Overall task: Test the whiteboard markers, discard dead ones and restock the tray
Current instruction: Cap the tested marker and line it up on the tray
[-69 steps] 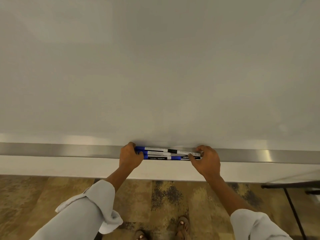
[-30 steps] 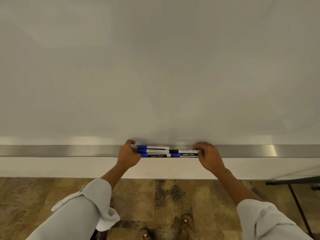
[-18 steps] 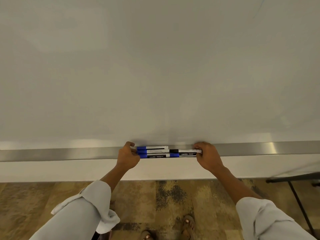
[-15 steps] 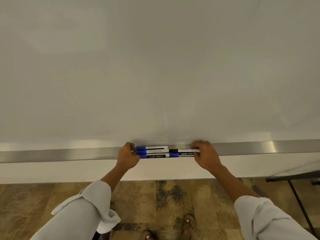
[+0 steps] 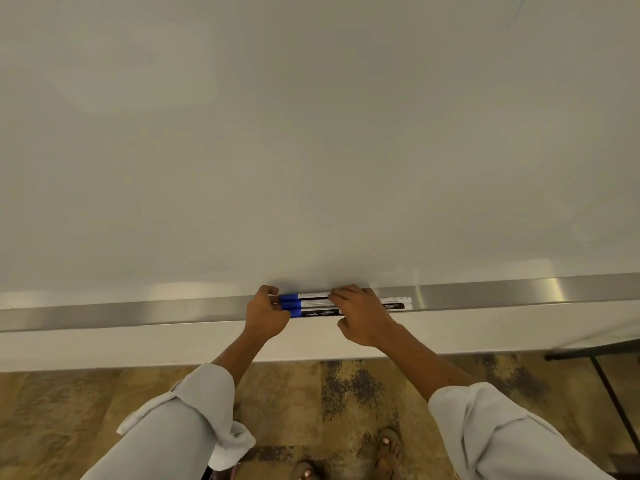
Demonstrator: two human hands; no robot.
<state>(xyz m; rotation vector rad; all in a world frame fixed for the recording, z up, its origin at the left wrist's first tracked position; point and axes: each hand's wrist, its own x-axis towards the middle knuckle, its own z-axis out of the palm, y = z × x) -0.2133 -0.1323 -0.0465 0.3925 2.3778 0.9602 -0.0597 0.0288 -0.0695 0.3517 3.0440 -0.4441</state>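
Three whiteboard markers (image 5: 313, 304) with blue caps and white-and-black barrels lie side by side along the metal tray (image 5: 138, 311) under the whiteboard (image 5: 311, 133). My left hand (image 5: 266, 315) is curled against their capped left ends, thumb up by the board. My right hand (image 5: 362, 317) lies over the middle of the row with its fingertips on the rear marker. The right ends of two markers stick out past that hand. Whether a finger is under any marker is hidden.
A faint blue stroke (image 5: 516, 13) shows at the board's top right. A white ledge runs below the tray. A black metal stand (image 5: 606, 382) is at the lower right. My sandalled feet (image 5: 388, 448) stand on patterned brown carpet.
My right hand slid left from the markers' right ends to their middle, uncovering those ends. My left hand stayed at the capped ends. The markers remain in the tray.
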